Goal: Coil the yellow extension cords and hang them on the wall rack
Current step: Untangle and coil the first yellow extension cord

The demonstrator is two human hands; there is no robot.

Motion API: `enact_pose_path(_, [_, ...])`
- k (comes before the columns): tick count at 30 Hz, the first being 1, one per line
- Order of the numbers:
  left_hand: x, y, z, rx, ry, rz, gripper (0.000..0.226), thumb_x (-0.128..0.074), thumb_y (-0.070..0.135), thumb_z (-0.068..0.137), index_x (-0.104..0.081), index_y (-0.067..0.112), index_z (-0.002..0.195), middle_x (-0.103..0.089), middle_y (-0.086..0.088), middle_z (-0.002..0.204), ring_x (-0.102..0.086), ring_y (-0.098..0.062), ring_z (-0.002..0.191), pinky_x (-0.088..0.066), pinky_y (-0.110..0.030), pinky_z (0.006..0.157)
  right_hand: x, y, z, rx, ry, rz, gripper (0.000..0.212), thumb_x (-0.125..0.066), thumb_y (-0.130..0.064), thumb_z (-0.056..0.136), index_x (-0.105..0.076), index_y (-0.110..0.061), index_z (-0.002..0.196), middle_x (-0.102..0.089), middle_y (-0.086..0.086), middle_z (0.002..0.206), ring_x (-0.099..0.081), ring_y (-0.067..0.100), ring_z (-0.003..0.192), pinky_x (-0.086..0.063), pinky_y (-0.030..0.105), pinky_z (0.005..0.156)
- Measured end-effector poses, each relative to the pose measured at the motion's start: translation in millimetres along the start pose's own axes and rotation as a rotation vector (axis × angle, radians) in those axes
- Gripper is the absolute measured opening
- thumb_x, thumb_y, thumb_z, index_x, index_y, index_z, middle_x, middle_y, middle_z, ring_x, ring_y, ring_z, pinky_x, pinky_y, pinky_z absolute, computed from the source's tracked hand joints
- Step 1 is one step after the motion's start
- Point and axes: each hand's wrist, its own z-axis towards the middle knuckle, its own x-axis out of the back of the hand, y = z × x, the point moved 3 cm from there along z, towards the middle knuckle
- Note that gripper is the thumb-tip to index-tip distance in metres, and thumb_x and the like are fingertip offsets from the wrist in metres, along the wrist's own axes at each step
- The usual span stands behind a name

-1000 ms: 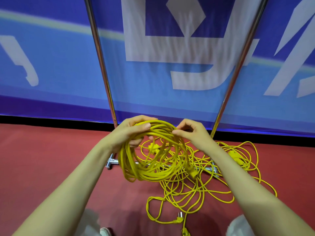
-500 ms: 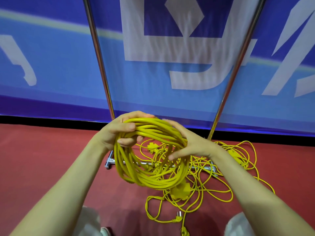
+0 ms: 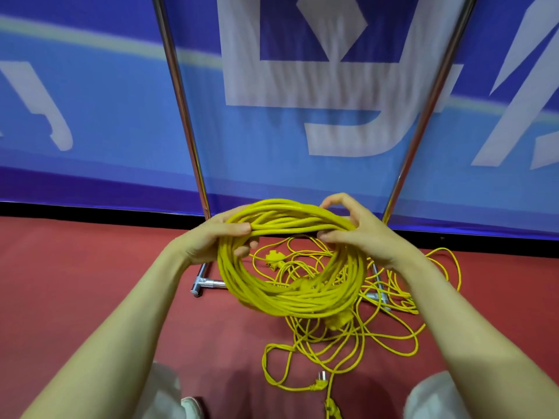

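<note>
Blue banner with big white shapes fills the back, and the red floor runs up to the black strip at its foot. Two chrome rack uprights rise in front of it, the left pole and the right pole, spreading apart toward the top, with a base bar down on the floor near that far edge.

Both hands are up with the coil of yellow cord held clear of the floor. The left hand wraps its fingers round the bundle's upper left, thumb across the top. The right hand grips the upper right, fingers arched over the strands, thumb beneath.

Below, loose yellow cord sprawls tangled over the floor around the base bar. A plug lies toward the near edge, between the pale knees.
</note>
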Motion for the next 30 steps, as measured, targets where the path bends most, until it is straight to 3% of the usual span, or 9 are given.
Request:
enact_pose_path(4, [-8.8,-8.2,1.4,0.095,-0.003,0.189,0.058,-0.084,0.052,0.061,-0.059,0.011,0.095,-0.067,-0.008,0.081,-0.064,-0.018,0.074,-0.052,-0.028,0.068,7.9,1.1,2.2,0.018,0.09,-0.05,0.052,-0.073,-0.004,0.077,-0.056,-0.03,0.119,-0.06,0.011,0.076,-0.05,0.016,0.058,-0.044,0.022,0.052])
enact_pose_path(7, [-10.6,-11.0,-0.7,0.194,-0.03,0.312,0.074,-0.085,0.048,0.059,-0.057,0.015,0.118,-0.071,-0.002,0.109,-0.065,-0.018,0.103,-0.052,-0.031,0.089,4.4,4.7,3.2,-0.028,0.066,-0.099,0.055,-0.074,-0.001,0.076,-0.055,-0.027,0.121,-0.066,0.005,0.072,-0.053,0.011,0.054,-0.045,0.023,0.051])
enact_pose_path(9, [-17.2,-6.5,3.6,0.175,-0.005,0.405,0.075,-0.083,0.039,0.059,-0.054,0.022,0.126,-0.067,-0.001,0.121,-0.061,-0.016,0.113,-0.049,-0.03,0.097,3.0,6.5,2.2,-0.055,0.04,-0.138,0.057,-0.076,0.0,0.075,-0.054,-0.024,0.121,-0.065,0.0,0.065,-0.058,0.011,0.054,-0.05,0.024,0.053])
enact_pose_path(11, [-26.3,-3.6,12.0,0.101,0.072,0.455,0.077,-0.083,0.036,0.059,-0.052,0.029,0.129,-0.065,0.002,0.125,-0.059,-0.014,0.118,-0.047,-0.03,0.101,-0.1,7.0,1.4,-0.059,0.004,-0.18,0.058,-0.079,-0.004,0.072,-0.055,-0.027,0.119,-0.066,0.008,0.071,-0.062,0.019,0.063,-0.055,0.031,0.061])
enact_pose_path(15, [-37.2,-11.6,23.1,-0.036,0.202,0.684,0.083,-0.083,0.047,0.059,-0.045,0.043,0.132,-0.069,0.009,0.112,-0.064,-0.007,0.107,-0.048,-0.034,0.098,-1.7,9.8,4.1,-0.079,0.005,-0.169,0.056,-0.078,-0.002,0.073,-0.055,-0.024,0.12,-0.068,0.003,0.07,-0.062,0.012,0.06,-0.052,0.025,0.058])
enact_pose_path(19, [-46.8,-13.6,24.4,-0.143,0.327,0.767,0.068,-0.06,0.043,0.065,-0.04,0.037,0.13,-0.066,0.001,0.076,-0.059,-0.011,0.067,-0.049,-0.026,0.071,-1.9,9.5,3.4,-0.085,0.081,-0.097,0.054,-0.078,-0.001,0.073,-0.056,-0.022,0.117,-0.061,-0.001,0.058,-0.055,0.011,0.049,-0.048,0.023,0.049])
enact_pose_path(23, [-53.0,-31.4,26.2,-0.101,0.391,0.669,0.052,-0.054,0.041,0.07,-0.035,0.038,0.118,-0.062,-0.011,0.08,-0.058,-0.028,0.07,-0.049,-0.041,0.073,-5.9,13.4,8.5,-0.083,0.204,0.095,0.055,-0.075,0.01,0.07,-0.056,-0.017,0.114,-0.058,-0.004,0.051,-0.048,0.006,0.039,-0.04,0.017,0.039])
enact_pose_path(26, [-59.2,-33.5,26.0,-0.089,0.325,0.48,0.04,-0.065,0.022,0.083,-0.044,0.026,0.117,-0.056,0.003,0.077,-0.051,-0.012,0.065,-0.047,-0.031,0.066,-3.8,15.2,9.1,-0.089,0.197,0.107,0.054,-0.075,0.01,0.069,-0.057,-0.018,0.112,-0.057,-0.003,0.053,-0.047,0.006,0.04,-0.041,0.017,0.04])
enact_pose_path(30, [-56.4,-12.6,23.7,-0.086,0.225,0.266,0.057,-0.074,0.0,0.077,-0.051,0.025,0.123,-0.059,0.006,0.071,-0.052,-0.01,0.058,-0.047,-0.021,0.054,5.7,9.2,5.9,-0.061,0.104,0.058,0.047,-0.072,0.008,0.074,-0.057,-0.017,0.11,-0.063,-0.003,0.064,-0.053,0.003,0.048,-0.043,0.014,0.047])
